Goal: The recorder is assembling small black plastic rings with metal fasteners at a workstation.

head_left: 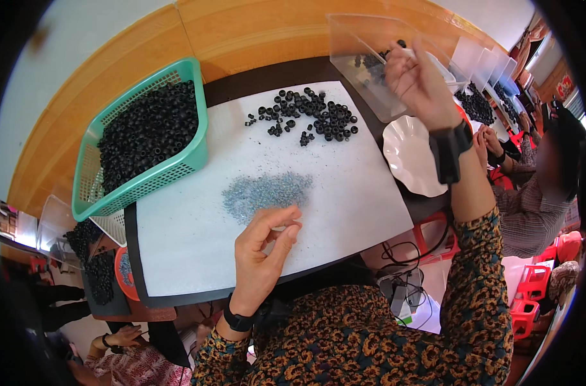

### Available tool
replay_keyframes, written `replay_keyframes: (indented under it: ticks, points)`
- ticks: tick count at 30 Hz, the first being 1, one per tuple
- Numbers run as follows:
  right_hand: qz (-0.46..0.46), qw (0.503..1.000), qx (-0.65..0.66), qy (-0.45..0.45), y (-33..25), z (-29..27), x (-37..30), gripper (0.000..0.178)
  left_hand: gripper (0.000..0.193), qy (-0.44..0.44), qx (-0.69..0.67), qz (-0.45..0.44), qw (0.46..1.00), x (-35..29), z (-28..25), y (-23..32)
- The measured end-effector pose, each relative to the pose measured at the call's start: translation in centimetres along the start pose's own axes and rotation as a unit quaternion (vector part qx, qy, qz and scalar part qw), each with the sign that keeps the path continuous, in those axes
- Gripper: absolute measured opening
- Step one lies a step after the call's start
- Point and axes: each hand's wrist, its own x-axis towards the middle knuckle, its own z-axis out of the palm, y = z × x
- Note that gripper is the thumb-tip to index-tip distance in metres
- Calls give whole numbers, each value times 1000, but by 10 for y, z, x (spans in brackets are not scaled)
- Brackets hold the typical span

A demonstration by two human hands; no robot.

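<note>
My left hand [262, 252] is above the near part of a white sheet [196, 257], its thumb and index finger drawn together. Whatever may be between those fingertips is too small to make out. Just beyond it lies a patch of tiny pale blue beads [260, 193]. Over the clear plastic box [376, 96] at the far right, my right hand [414, 80] is raised with loosely bent, parted fingers. A small black piece shows close to its fingertips, seemingly not gripped. Several black ring-shaped pieces [331, 119] are scattered on the sheet's far side.
A green plastic basket [199, 122] full of black pieces stands at the left. A white scalloped dish [412, 157] sits by the table's right edge. Cables [409, 254] hang below. Other people sit at right and lower left, among red stools [534, 281].
</note>
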Motion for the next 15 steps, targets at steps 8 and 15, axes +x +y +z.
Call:
replay_keyframes:
  ticks: [8, 15]
  points:
    - [29, 811, -584, -29, 57, 33, 1, 23, 27, -34, -28, -74, 996, -6, -3, -2]
    - [-124, 507, -834, -179, 121, 2, 9, 16, 25, -44, -19, -78, 996, -5, -1, -3]
